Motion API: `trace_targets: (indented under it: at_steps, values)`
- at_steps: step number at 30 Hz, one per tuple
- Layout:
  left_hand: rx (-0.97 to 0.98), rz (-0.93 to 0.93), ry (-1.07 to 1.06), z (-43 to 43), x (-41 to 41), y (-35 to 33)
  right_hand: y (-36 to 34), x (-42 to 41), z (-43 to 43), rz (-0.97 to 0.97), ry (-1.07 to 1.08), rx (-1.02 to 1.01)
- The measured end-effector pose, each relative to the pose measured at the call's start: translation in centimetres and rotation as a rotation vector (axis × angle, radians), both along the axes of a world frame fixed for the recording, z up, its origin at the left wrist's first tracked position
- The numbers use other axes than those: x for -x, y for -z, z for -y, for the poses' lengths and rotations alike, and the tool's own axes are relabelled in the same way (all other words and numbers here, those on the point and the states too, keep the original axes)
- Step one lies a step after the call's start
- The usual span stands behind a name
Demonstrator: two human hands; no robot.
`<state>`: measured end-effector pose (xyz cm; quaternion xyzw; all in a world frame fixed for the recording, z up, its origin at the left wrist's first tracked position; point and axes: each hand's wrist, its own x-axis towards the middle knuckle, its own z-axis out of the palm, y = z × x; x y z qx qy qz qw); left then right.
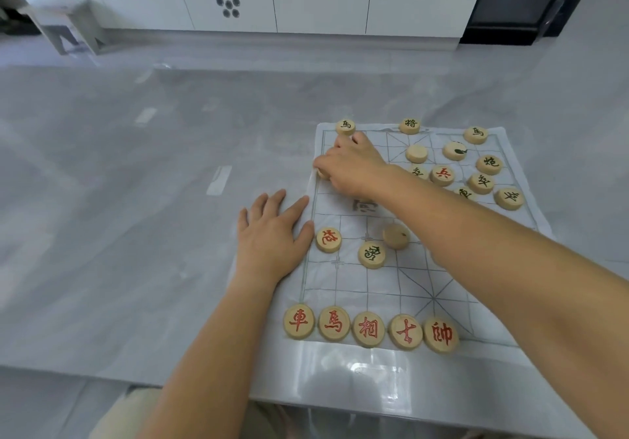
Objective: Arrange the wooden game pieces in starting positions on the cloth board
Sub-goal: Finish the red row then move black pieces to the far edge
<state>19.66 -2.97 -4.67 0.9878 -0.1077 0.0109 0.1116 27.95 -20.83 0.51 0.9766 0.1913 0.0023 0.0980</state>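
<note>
Cloth board [391, 282] lies toward the near right of the grey tabletop [136, 200]. Left hand [272, 234] rests flat on the board's left edge, fingers straight and spread, holding nothing. Right hand [354, 166] reaches across to the left edge of the board's far half, its fingers curled down round a wooden piece [321, 173] that is mostly hidden beneath them. Row of five red-lettered pieces [369, 329] stands side by side along the near edge. Scattered pieces [480, 183] crowd the far right corner.

Five pieces [369, 329] line the cloth board [391, 282] near edge; others scattered behind.
</note>
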Motion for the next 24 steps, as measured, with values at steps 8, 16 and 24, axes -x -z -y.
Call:
trace_targets:
  at_steps: [8,16,24]
  values:
    - [0.008,0.000,0.005,0.2,0.0,-0.1,-2.4,5.2,2.1,-0.513,0.400,-1.451]
    - [-0.013,-0.004,0.009,0.0,0.0,-0.1,-4.4,8.5,4.2,-0.611,0.359,-1.704]
    - [-0.031,0.014,0.020,-0.3,-0.4,0.4,-6.4,11.8,10.2,-0.473,0.489,-1.809]
